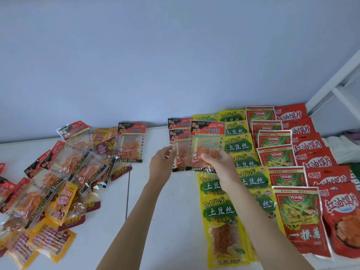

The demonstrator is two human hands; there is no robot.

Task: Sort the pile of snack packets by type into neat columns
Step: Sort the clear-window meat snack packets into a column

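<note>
An unsorted pile of snack packets (58, 178) covers the left of the white table (159, 211). On the right stand sorted columns: yellow-green packets (236, 147), red-and-yellow packets (276, 156) and red packets (313, 158). A column of clear packets with red-black headers (180, 133) is at the far middle. My right hand (218, 162) grips the lower part of the top clear packet (207, 147), laid over the column's right side. My left hand (162, 162) pinches the left edge of the clear packet beneath (181, 158).
One clear red-black packet (131, 143) lies alone between the pile and the columns. A seam (128, 190) runs across the table. A white shelf frame (335, 88) rises at the far right, with cloth below it. The wall stands behind the table.
</note>
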